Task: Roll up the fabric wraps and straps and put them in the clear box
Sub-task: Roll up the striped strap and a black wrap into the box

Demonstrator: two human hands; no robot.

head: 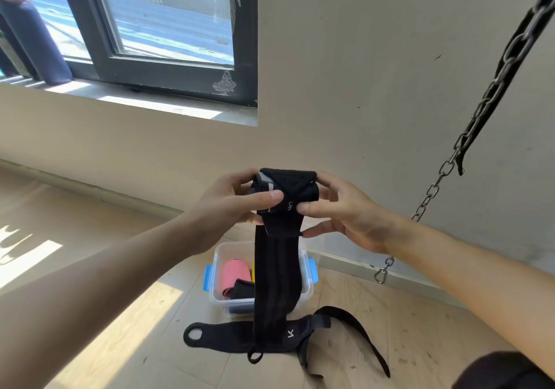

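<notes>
I hold a black fabric wrap [277, 271] up in the air, its top end partly rolled into a bundle between both hands. My left hand [231, 202] grips the left side of the roll, thumb across its front. My right hand [339, 208] pinches the right side. The loose tail hangs down past the clear box [306, 280], ending in a small loop near the floor. The box sits on the floor below, with blue clips; a pink roll [235, 274], a black roll and something yellow lie inside. Another black wrap [228, 333] with a thumb hole lies flat in front of the box.
A black strap [360, 328] trails off to the right of the flat wrap on the wooden floor. A metal chain [468, 136] with a carabiner hangs at the right, along the beige wall. A window with a dark frame is at the upper left. Sunlight patches fall on the floor at left.
</notes>
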